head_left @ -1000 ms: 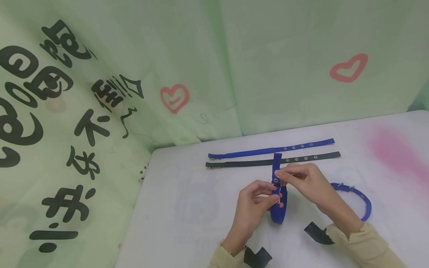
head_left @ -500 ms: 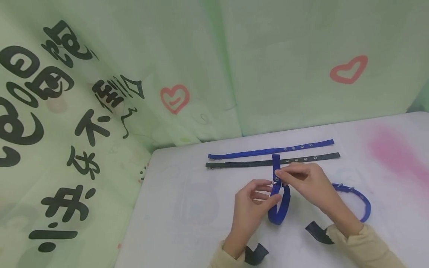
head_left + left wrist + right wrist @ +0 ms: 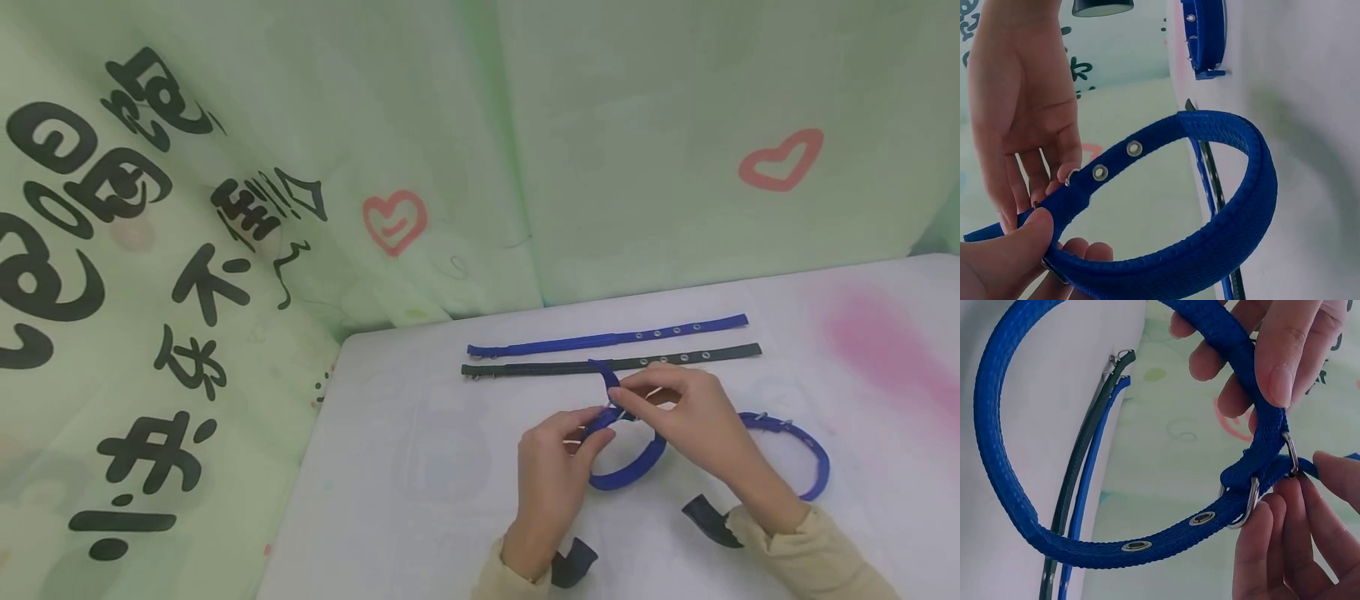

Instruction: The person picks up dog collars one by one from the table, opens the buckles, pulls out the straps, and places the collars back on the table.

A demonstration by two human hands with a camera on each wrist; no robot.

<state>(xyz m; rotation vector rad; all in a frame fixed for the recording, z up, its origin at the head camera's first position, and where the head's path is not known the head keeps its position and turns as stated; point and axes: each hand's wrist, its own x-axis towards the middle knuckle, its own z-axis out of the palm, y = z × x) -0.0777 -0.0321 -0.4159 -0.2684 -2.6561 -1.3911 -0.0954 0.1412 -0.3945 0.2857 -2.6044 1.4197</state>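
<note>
Between both hands hangs a blue collar (image 3: 630, 477), its webbing bent into a loop, with eyelets (image 3: 1137, 546) and a metal buckle (image 3: 1291, 453). My left hand (image 3: 553, 471) pinches the band beside the buckle, thumb on the near face. On the other side, the thumb and fingertips of my right hand (image 3: 690, 412) pinch the strap's loose end (image 3: 606, 377) where it comes out past the buckle. A metal D-ring (image 3: 1250, 503) sits on the band near the right fingertips. In the left wrist view, the left thumb (image 3: 1038, 228) covers part of the join.
A second blue collar (image 3: 823, 467), closed in a ring, lies right of the right hand, partly behind that forearm. Farther back, a blue collar (image 3: 570, 342) and a dark green collar (image 3: 540, 367) lie straight on the white table (image 3: 390, 433). A green curtain (image 3: 637, 167) hangs behind.
The held collar has turned from nearly edge-on so its loop shows wide and round. Its loose end now leans left instead of standing upright. The left hand has shifted slightly left.
</note>
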